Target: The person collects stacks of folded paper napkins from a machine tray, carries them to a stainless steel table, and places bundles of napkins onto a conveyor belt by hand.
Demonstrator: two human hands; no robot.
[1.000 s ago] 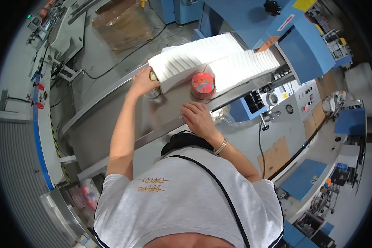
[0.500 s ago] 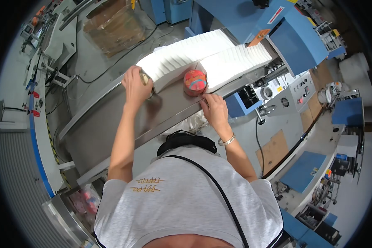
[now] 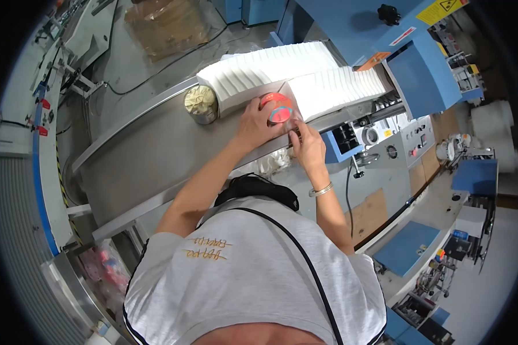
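Note:
A red round can (image 3: 278, 109) with a pink and blue top stands on the metal trough, against the near ends of the white stacked sheets (image 3: 270, 72). My left hand (image 3: 254, 125) is closed around its left side. At its right, my right hand (image 3: 311, 148) has bent fingers with the thumb apart, the fingertips by the can and the trough's near rail; whether they touch the can is unclear. A second can with a crumpled yellowish wrapped top (image 3: 201, 103) stands free at the left end of the far row of sheets.
The grey metal trough (image 3: 149, 152) runs down to the left between raised rails. A blue machine (image 3: 351, 29) stands at the trough's upper right end, with a control panel (image 3: 411, 144) below it. Clear plastic over cardboard (image 3: 167, 26) lies on the floor beyond.
My left hand has let go of the yellowish-topped can and moved right onto the red can. My right hand has shifted slightly up and right. The view has tilted a little.

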